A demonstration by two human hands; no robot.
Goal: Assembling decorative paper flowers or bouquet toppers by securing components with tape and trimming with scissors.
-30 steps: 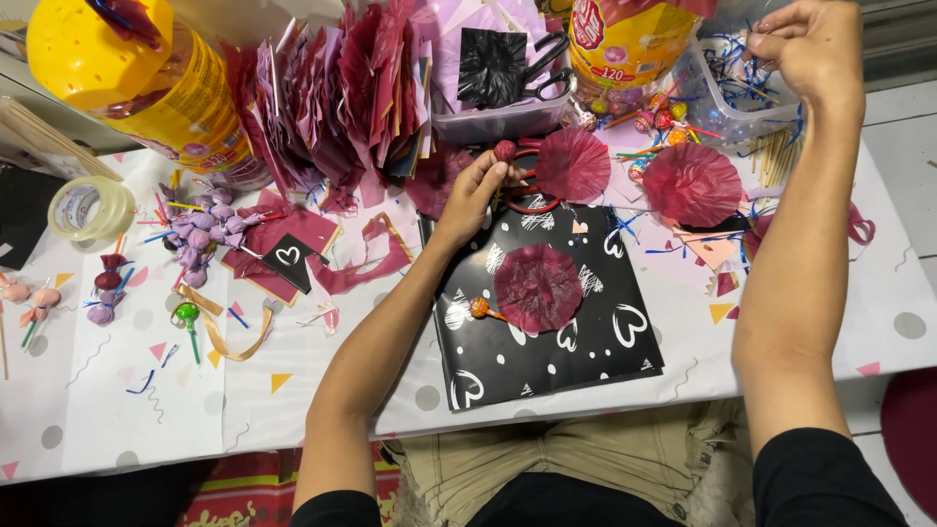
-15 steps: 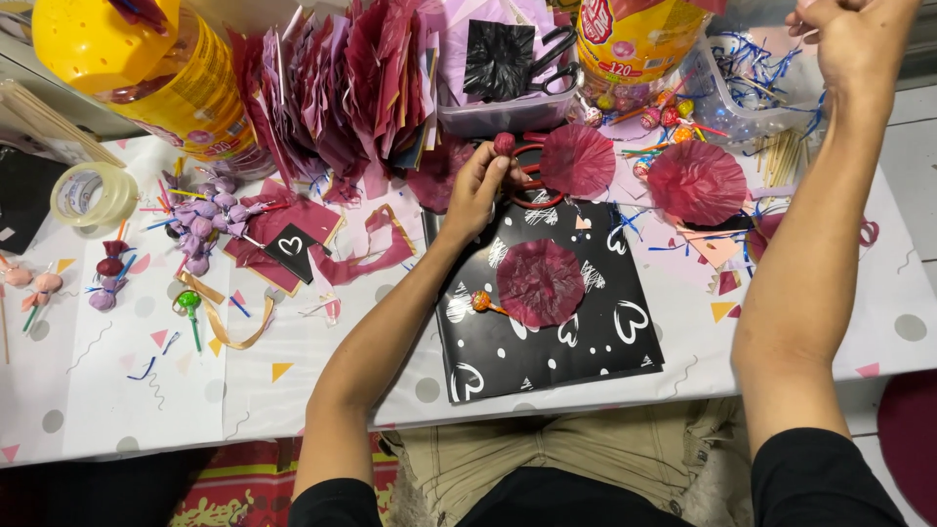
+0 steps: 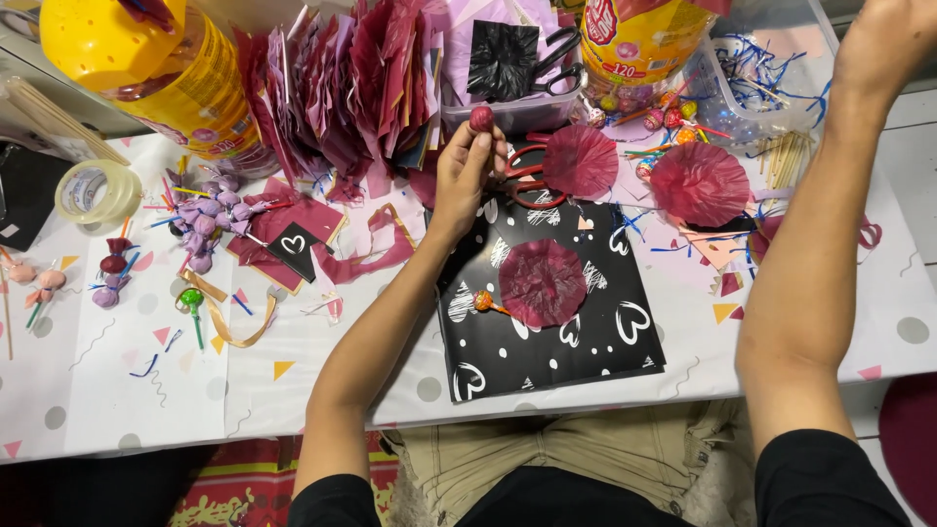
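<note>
My left hand [image 3: 459,176] is shut on a small round maroon-wrapped lollipop [image 3: 481,119], held up at the fingertips just above red-handled scissors [image 3: 522,178]. My right hand [image 3: 883,49] is raised at the top right, cut off by the frame edge, so its fingers are hidden. In front of me lies a black sheet with white hearts [image 3: 566,356]. On the sheet rest a maroon crepe circle [image 3: 543,283] and an orange lollipop [image 3: 483,301].
Two more maroon crepe circles [image 3: 581,161] [image 3: 700,183] lie behind the sheet. A yellow jar [image 3: 146,59], stacked maroon paper [image 3: 342,88], black scissors [image 3: 556,59], a clear box of blue ribbon scraps [image 3: 761,78], a tape roll [image 3: 96,192] and purple wrapped lollipops [image 3: 210,215] crowd the table.
My left hand has lifted off the red scissors and raised the maroon-wrapped lollipop. My right hand has moved up and to the right, partly out of the frame.
</note>
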